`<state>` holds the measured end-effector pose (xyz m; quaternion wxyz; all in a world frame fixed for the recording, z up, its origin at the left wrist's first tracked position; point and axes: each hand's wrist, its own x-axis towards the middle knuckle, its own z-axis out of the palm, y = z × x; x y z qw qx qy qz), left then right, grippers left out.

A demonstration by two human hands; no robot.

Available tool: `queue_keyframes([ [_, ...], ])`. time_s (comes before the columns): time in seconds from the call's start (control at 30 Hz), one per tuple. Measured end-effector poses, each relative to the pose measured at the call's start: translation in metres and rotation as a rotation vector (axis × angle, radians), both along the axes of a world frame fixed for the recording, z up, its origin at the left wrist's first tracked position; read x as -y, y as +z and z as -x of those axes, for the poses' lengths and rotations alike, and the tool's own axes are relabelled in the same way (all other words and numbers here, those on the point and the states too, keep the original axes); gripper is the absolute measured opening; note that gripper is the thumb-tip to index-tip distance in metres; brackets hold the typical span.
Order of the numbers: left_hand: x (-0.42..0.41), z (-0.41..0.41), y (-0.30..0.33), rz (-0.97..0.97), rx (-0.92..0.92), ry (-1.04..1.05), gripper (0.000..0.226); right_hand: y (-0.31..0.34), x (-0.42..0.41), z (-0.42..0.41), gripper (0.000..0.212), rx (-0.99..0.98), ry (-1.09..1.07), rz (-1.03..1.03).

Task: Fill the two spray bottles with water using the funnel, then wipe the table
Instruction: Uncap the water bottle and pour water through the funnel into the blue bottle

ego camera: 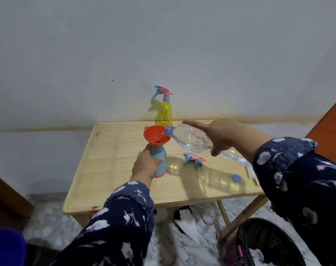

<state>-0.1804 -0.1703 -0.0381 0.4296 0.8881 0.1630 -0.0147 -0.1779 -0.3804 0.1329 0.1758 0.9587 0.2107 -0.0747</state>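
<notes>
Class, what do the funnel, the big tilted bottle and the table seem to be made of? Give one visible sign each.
Funnel: likely plastic; uniform opaque orange, smooth moulded look.
Big bottle: clear thin plastic; see-through, with a crinkled, dented wall.
Table: looks like pale wood, or a wood-look surface; grain lines show, and the glossy top reflects light.

Under the light wooden surface (113, 169), on marbled floor: a small clear plastic bottle (206, 220), a black-strapped white bag (184, 223), a black mesh basket (267, 244).
</notes>
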Motion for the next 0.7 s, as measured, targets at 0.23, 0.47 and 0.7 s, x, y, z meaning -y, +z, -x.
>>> queue_keyframes([
  [0.23, 0.0025, 0.0005, 0.0019, -0.006, -0.026, 0.018, 0.054, 0.0055, -0.0011, -0.0011, 0.121, -0.006, 0.009, 0.006],
  [0.47, 0.0033, 0.001, 0.0028, 0.006, -0.035, 0.027, 0.054, 0.0048, -0.0025, -0.0047, 0.123, 0.004, 0.019, 0.031],
  [0.7, 0.0038, 0.0006, 0.0028, -0.005, -0.035, 0.026, 0.055, 0.0037, -0.0016, -0.0066, 0.122, -0.015, 0.008, 0.033],
])
